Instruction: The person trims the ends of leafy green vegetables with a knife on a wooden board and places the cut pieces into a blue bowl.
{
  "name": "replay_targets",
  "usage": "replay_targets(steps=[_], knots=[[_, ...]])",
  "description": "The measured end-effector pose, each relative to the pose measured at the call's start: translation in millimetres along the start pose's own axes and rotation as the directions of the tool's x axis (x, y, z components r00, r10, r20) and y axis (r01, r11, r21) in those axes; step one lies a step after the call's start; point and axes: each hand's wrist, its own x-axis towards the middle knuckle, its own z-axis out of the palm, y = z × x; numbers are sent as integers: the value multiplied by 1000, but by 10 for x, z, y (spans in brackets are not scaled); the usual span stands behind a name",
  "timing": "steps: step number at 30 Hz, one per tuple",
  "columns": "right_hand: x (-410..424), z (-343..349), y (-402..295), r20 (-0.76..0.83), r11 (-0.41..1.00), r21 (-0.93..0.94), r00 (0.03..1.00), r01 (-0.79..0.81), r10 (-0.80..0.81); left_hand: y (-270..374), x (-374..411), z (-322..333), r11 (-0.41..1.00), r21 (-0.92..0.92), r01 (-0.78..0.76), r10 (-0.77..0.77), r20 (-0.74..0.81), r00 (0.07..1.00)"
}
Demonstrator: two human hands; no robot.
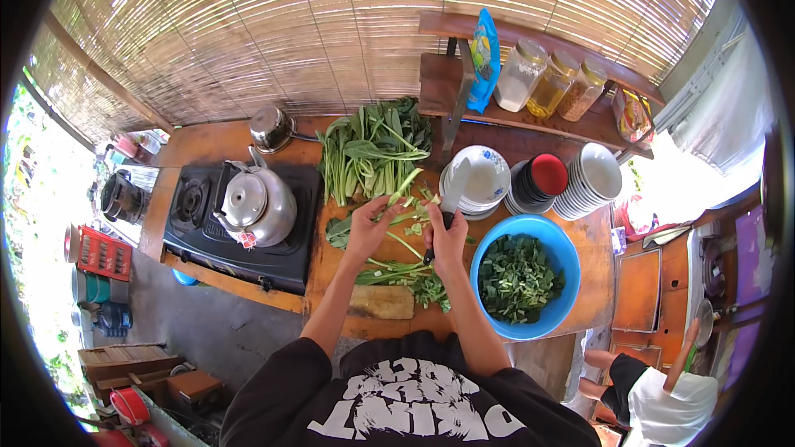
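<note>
My left hand [371, 223] pinches a pale green vegetable stalk [407, 185], which sticks up past the fingers. In my right hand [447, 237] is a kitchen knife [457, 185] by its black handle, blade pointing away from me over the edge of the bowls. A small pale piece shows at the right fingertips; whether it joins the stalk I cannot tell. Under both hands lie loose leafy stems [404, 247] and a wooden cutting board [380, 303]. Beyond them sits a big heap of leafy greens [376, 149]. To the right, a blue basin [475, 288] holds chopped greens [520, 278].
An aluminium kettle [267, 211] stands on a black gas stove [248, 270], with a saucepan [271, 130] behind. Stacked floral bowls [481, 174], dark cups [539, 179] and white bowls [590, 177] line the back right, below a wooden shelf [559, 127] with jars. Another person [671, 394] is at lower right.
</note>
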Motion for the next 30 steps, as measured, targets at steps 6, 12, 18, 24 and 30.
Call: replay_targets(steps=[6, 12, 18, 24, 30], knots=[[107, 78, -335, 79, 970, -142, 979, 196, -186, 729, 220, -126, 955, 207, -210, 233, -90, 968], [274, 361, -674, 163, 947, -69, 940, 314, -300, 1165, 400, -331, 910, -131, -393, 347, -277, 896], [373, 641, -980, 201, 960, 73, 939, 270, -280, 1349, 575, -477, 807, -442, -392, 270, -314, 910], [301, 693, -543, 337, 987, -134, 941, 85, -36, 1364, 530, -363, 773, -510, -378, 258, -292, 921], [236, 629, -669, 262, 972, -153, 955, 179, -135, 1224, 368, -191, 867, -450, -213, 77, -301, 950]])
